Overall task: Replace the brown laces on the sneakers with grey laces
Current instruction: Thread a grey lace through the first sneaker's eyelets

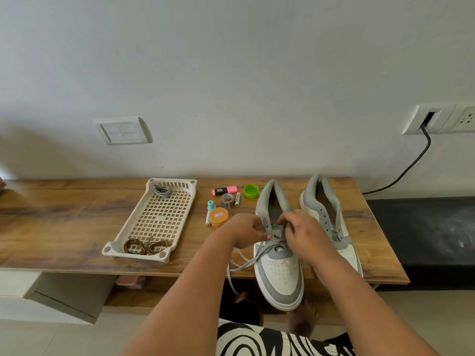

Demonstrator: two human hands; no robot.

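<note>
Two grey-and-white sneakers stand on the wooden table, toes toward me. The left sneaker (279,271) has a grey lace (246,263) partly threaded, its loose end trailing over the table's front edge. My left hand (248,231) pinches the lace at the shoe's left eyelets. My right hand (303,231) pinches lace over the tongue. The right sneaker (326,201) has bare eyelets and is partly hidden by my right arm. Brown laces (146,246) lie coiled at the near end of a cream tray (128,236); another grey lace (162,191) lies at its far end.
Small items sit between tray and shoes: a pink highlighter (224,190), green cap (251,191), tape roll (227,200), orange tin (219,216), teal bottle (211,205) and two small batteries. A black cable (411,165) hangs from a wall socket at right.
</note>
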